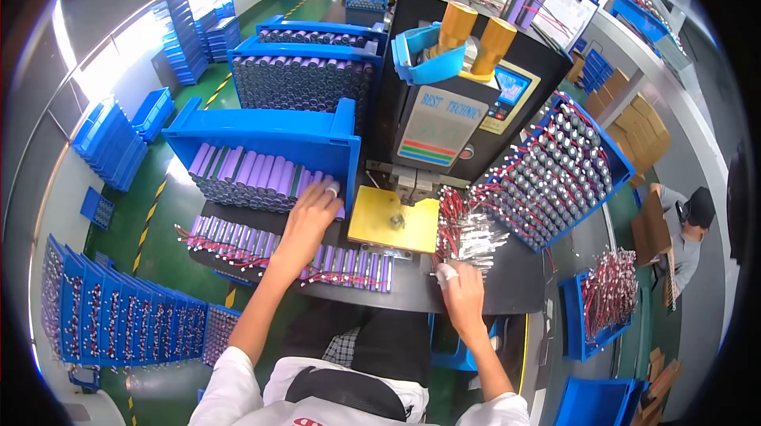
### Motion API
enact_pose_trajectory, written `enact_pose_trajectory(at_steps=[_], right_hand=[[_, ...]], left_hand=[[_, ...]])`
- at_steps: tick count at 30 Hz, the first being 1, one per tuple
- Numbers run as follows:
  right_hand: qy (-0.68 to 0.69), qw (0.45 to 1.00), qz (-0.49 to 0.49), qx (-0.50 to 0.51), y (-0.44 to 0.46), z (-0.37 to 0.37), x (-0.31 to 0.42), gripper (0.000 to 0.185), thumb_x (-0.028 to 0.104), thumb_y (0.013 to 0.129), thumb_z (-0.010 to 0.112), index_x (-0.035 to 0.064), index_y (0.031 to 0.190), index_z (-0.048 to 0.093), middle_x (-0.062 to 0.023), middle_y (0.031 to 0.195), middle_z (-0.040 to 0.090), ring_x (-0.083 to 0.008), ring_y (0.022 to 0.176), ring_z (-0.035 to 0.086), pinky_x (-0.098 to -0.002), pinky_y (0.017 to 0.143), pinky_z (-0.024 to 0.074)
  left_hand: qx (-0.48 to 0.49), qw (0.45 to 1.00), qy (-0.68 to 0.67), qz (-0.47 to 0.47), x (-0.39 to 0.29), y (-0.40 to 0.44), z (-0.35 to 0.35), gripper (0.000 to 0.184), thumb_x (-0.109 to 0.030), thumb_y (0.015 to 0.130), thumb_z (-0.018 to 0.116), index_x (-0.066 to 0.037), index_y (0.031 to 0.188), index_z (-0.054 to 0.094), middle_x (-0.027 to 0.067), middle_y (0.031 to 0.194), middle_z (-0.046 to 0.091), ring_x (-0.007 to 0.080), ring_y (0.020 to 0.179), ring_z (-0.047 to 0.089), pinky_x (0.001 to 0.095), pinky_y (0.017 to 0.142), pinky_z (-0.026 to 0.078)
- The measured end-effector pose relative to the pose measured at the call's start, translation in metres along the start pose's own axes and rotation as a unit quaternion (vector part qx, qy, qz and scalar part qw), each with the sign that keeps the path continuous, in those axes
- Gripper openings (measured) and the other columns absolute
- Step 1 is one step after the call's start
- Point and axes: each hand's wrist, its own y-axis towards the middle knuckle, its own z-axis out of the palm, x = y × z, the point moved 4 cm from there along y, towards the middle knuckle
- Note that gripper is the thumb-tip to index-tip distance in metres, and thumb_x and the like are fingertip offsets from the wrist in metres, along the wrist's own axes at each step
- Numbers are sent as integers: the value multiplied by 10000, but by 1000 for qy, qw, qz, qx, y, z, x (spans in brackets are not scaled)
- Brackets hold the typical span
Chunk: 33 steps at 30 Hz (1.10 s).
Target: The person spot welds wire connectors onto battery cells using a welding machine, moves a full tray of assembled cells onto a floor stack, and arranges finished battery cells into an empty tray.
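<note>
My left hand (311, 216) reaches to the right end of the purple cylindrical cells (246, 172) stacked in a tilted blue bin (261, 125). Its fingertips are at the cells, and whether one is gripped is hard to see. Below that arm lies a row of purple cells with red wires (349, 266) along the table edge. My right hand (461, 287) has its fingers drawn together at the lower end of a pile of red wires and silvery strips (476, 236); what it pinches is too small to name. Between the hands sits a yellow plate (388, 224) under the welding machine (440, 125).
A blue bin of wired cells (555, 172) stands right of the machine. More bins of cells (305, 81) stand behind the left bin. Another bin holds red-wired parts (606, 299) at lower right. A person in a dark cap (690, 236) is at far right.
</note>
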Motion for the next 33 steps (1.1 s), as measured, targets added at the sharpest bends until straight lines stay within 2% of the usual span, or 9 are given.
enact_pose_trajectory(at_steps=[5, 6, 9, 10, 13, 17, 22, 26, 33], right_hand=[[147, 965, 205, -75, 1, -8, -15, 120, 60, 927, 609, -7, 1025, 592, -158, 842, 663, -314, 743, 634, -389, 709, 499], [238, 930, 271, -72, -1, -4, -19, 118, 65, 973, 551, -31, 1041, 565, -144, 791, 676, -257, 689, 649, -343, 676, 514], [394, 852, 325, -114, 7, -7, -24, 122, 66, 983, 535, -31, 1055, 550, -114, 801, 682, -170, 704, 644, -303, 681, 510], [417, 840, 330, -110, 10, -10, -23, 101, 37, 984, 516, 7, 1075, 546, -59, 838, 631, -117, 760, 597, -274, 701, 490], [337, 882, 316, -91, 28, -30, -17, 121, 55, 982, 535, -12, 1083, 545, -101, 818, 674, -130, 728, 626, -281, 686, 504], [351, 880, 300, -111, 53, -37, -8, 127, 58, 964, 568, -8, 1064, 610, -92, 860, 683, -140, 801, 646, -292, 741, 509], [386, 897, 208, -63, 78, -21, 4, 198, 28, 929, 578, -4, 1108, 657, -143, 1016, 694, -220, 901, 678, -321, 813, 510], [367, 916, 162, -27, 96, -17, 15, 221, -11, 887, 580, -3, 1081, 685, -142, 960, 660, -277, 901, 640, -348, 817, 484], [265, 958, 101, -32, 103, -13, 22, 363, -77, 778, 583, 33, 1110, 681, -138, 959, 617, -336, 913, 575, -404, 843, 428]], left_hand=[[4, 999, 5, 43, 0, -1, -8, 208, -36, 790, 574, 1, 984, 640, 175, 1155, 645, 330, 1210, 569, 459, 1097, 391], [-8, 999, 2, 43, -1, 0, -12, 197, -38, 796, 599, 0, 983, 649, 171, 1136, 659, 330, 1176, 597, 453, 1075, 421], [-146, 965, -175, -130, -4, -5, -27, 221, -13, 826, 697, 22, 1044, 680, 149, 1070, 700, 279, 995, 696, 368, 898, 547], [-153, 931, -273, -187, -7, -2, -37, 237, -31, 860, 701, 30, 1088, 678, 138, 1074, 703, 203, 901, 718, 292, 753, 573], [-146, 849, -431, -269, -28, 7, -45, 228, -35, 878, 691, 22, 1098, 676, 120, 1065, 705, 176, 925, 705, 280, 752, 565], [-89, 935, -292, -181, -63, 21, -11, 196, -46, 874, 703, 18, 1054, 661, 132, 1018, 708, 200, 939, 709, 314, 794, 568], [-101, 870, -413, -249, -76, 22, 20, 267, -39, 830, 751, 47, 1053, 630, 142, 999, 712, 218, 984, 705, 320, 859, 559], [-102, 818, -501, -265, -75, 20, 30, 264, -30, 832, 751, 62, 1043, 623, 146, 993, 716, 213, 1006, 694, 325, 902, 548], [-122, 814, -501, -267, -76, 20, 37, 282, -28, 842, 733, 50, 1101, 651, 159, 1024, 725, 227, 1003, 706, 321, 858, 571]])
